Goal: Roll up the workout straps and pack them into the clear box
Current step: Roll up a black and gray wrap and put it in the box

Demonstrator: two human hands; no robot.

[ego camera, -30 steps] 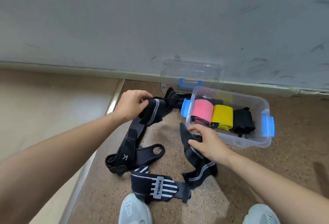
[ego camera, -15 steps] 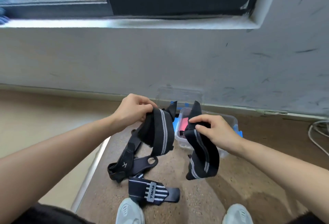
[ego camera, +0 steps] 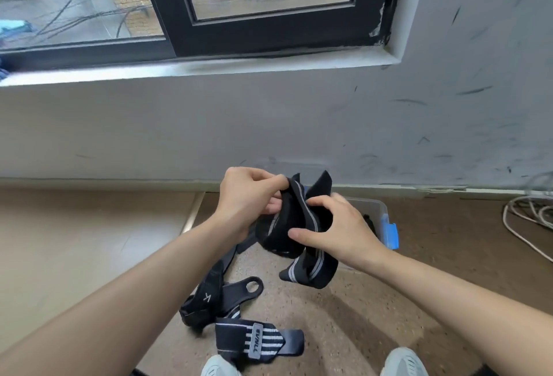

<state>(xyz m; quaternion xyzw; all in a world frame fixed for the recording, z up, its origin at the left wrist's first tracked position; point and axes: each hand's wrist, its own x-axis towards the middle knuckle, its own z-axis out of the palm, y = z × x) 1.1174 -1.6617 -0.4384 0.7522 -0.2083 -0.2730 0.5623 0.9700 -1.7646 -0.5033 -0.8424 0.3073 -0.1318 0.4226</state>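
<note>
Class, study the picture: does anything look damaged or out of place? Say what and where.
The grey wall is streaked with dark scuffs, paint is chipped at the lower right corner of the black window frame, and a white cable lies in loose loops on the brown floor at the right.

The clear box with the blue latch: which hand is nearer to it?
Right. The right hand grips the black strap just in front of the clear box, hiding part of it; the left hand grips that strap farther left.
</note>
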